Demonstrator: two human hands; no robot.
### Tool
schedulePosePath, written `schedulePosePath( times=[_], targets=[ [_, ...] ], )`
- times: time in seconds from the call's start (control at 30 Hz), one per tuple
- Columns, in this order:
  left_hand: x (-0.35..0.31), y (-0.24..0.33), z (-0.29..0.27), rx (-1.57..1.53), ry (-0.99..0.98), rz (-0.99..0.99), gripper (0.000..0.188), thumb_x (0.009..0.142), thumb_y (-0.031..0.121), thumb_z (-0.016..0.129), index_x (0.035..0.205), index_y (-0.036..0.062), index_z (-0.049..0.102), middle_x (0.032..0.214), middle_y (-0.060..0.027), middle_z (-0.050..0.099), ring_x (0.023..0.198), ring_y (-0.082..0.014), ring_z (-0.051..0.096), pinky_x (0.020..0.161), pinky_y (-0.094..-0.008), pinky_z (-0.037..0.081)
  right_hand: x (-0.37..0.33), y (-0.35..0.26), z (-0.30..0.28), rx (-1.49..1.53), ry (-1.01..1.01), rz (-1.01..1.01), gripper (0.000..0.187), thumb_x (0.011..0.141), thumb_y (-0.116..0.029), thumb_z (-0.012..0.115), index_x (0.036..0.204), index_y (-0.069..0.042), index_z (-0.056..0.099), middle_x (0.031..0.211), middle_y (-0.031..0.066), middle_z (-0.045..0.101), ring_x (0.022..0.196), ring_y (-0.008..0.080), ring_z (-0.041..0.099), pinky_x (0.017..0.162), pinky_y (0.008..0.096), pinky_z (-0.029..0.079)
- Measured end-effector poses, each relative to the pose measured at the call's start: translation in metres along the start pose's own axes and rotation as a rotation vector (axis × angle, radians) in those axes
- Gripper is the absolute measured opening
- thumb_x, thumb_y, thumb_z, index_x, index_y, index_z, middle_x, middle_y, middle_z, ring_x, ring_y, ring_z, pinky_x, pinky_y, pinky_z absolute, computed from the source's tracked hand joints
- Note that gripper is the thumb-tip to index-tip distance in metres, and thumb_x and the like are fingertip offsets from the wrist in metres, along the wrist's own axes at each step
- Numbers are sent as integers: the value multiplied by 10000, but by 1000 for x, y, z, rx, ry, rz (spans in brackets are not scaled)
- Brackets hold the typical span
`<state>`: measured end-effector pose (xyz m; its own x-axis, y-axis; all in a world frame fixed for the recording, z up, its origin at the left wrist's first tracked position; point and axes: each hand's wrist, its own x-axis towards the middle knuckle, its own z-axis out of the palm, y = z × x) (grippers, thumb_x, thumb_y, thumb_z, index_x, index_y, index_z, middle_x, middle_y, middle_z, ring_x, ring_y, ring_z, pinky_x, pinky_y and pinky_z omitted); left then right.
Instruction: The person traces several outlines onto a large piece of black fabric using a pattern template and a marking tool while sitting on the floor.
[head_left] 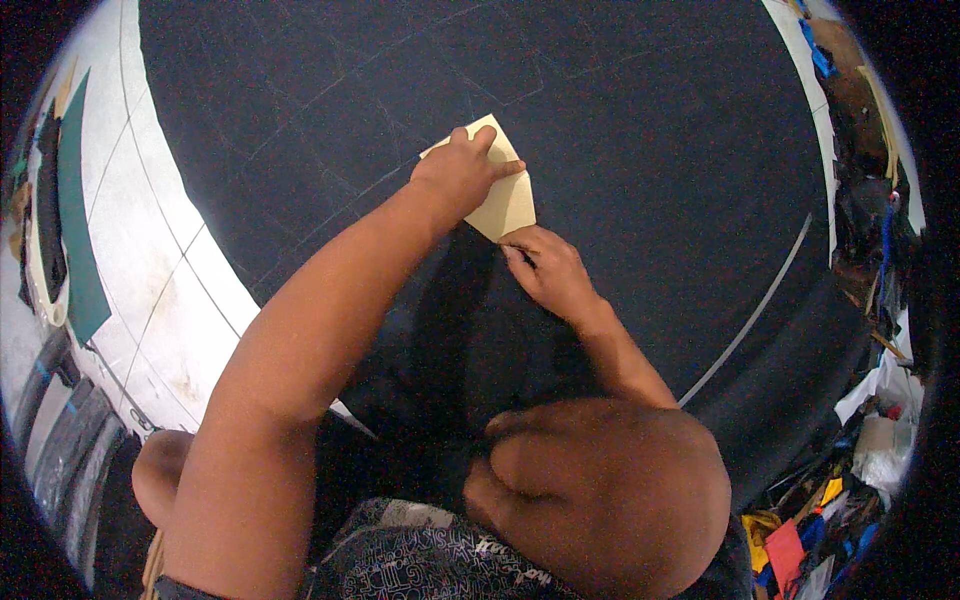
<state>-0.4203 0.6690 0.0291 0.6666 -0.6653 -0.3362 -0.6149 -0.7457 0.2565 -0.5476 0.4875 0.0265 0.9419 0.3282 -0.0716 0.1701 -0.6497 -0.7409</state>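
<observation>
A pale yellow card piece (508, 208) with angled edges lies on a wide dark cloth (680, 180) marked with thin light lines. Spread over the card's upper part, my left hand (458, 175) presses it down with fingers apart, covering much of its left side. My right hand (550, 268) is at the card's lower corner, thumb and fingers pinched together by the edge. Whatever sits in that pinch is hidden from view.
White sheeting with dark lines (160, 260) borders the cloth on the left, beside a green sheet (82, 230). A long pale strip (755, 312) lies at right. Colourful scraps (785, 550) are heaped at lower right. My bent knee (640, 480) is close to the cloth.
</observation>
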Motion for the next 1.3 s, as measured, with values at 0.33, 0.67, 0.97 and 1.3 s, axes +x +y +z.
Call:
schedulePosePath(
  times=[0.33, 0.67, 0.97, 1.3],
  targets=[
    [-1, 6, -11, -4, -23, 25, 846, 702, 176, 848, 1410, 490, 508, 1343, -107, 464, 1194, -383, 540, 887, -436, 604, -8, 0, -10, -28, 11, -29, 127, 914, -105, 653, 1021, -43, 680, 1007, 140, 697, 939, 337, 678, 827, 421, 544],
    [4, 13, -17, -13, -31, 50, 808, 730, 175, 830, 1406, 487, 517, 1364, -127, 462, 1207, -388, 540, 893, -446, 598, 9, 4, 6, -104, 136, -188, 136, 886, -104, 699, 1021, -84, 701, 991, 98, 718, 951, 286, 683, 869, 412, 519],
    [-2, 18, -23, 11, -73, -5, 726, 781, 162, 797, 1394, 462, 549, 1340, -58, 474, 1245, -321, 531, 948, -426, 573, 16, 2, 17, -145, 143, -196, 134, 889, -114, 691, 1012, -63, 697, 982, 100, 710, 940, 298, 674, 868, 418, 513],
    [-3, 25, -24, -25, -88, -75, 664, 842, 159, 731, 1405, 454, 539, 1351, -75, 462, 1280, -331, 506, 950, -440, 572, -12, -8, -14, -53, 131, 31, 137, 930, -125, 644, 1028, -43, 695, 1022, 125, 700, 955, 322, 672, 873, 403, 515]
  ],
)
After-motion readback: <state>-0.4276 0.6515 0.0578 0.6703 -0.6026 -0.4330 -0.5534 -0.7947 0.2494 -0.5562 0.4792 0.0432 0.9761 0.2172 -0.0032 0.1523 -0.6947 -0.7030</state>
